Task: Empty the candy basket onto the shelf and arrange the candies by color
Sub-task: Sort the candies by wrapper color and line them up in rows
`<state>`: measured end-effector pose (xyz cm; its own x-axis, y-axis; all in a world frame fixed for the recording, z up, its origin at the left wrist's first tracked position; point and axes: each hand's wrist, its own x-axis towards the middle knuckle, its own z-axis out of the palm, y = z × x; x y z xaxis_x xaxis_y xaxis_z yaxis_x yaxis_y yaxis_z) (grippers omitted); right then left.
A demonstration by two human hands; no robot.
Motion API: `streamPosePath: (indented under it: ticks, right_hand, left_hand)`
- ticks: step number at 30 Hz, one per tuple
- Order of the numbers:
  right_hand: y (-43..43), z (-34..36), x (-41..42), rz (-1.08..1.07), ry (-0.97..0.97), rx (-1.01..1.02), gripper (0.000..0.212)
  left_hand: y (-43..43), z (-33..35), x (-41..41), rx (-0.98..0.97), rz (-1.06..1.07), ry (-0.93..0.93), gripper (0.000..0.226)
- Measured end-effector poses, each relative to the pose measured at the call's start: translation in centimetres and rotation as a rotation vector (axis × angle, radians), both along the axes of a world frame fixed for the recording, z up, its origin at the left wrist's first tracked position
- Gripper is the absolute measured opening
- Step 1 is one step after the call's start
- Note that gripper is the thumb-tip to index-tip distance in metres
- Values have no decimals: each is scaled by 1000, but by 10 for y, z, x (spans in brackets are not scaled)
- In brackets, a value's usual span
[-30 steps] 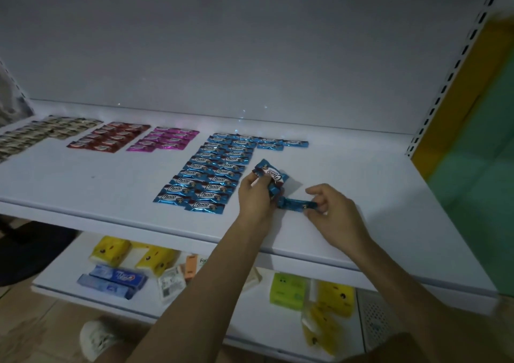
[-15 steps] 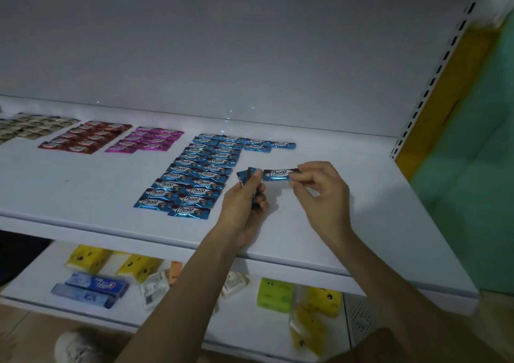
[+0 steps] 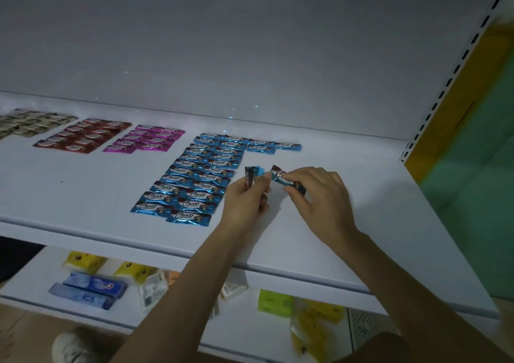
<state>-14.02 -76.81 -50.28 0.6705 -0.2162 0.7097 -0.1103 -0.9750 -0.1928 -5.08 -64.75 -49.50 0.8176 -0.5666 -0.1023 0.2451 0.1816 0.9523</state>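
Blue candies [image 3: 251, 174] sit in the left hand [image 3: 244, 200]; the right hand [image 3: 314, 196] pinches 1 blue candy [image 3: 279, 176] to add to the blue rows [image 3: 200, 173].

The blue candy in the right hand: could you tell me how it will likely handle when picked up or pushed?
Probably very light: the right hand holds the blue candy by a fingertip pinch. Its glossy wrapper looks slippery, so it may slide on the smooth shelf. Flat like the blue rows, it seems unlikely to roll.
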Motion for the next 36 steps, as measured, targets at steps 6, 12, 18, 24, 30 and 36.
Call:
streamPosePath:
  ticks: [6,12,18,24,30,36]
  right_hand:
    - [-20,-10,22,-156,399,60,31]
    - [-22,-7,37,-112,538,62,38]
    - [-49,-3,74,-165,546,254,37]
    - [-63,-7,89,-196,501,277,32]
    - [-72,-10,94,-183,490,323,31]
    - [-75,-12,98,-164,506,305,32]
  left_hand:
    - [-1,-13,7,173,101,-374,26]
    - [-7,-22,9,204,151,-485,29]
    - [-7,-23,10,184,156,-488,31]
    - [-7,-19,8,204,137,-497,25]
    - [-7,-20,7,192,140,-500,25]
    - [-6,-18,6,186,140,-483,25]
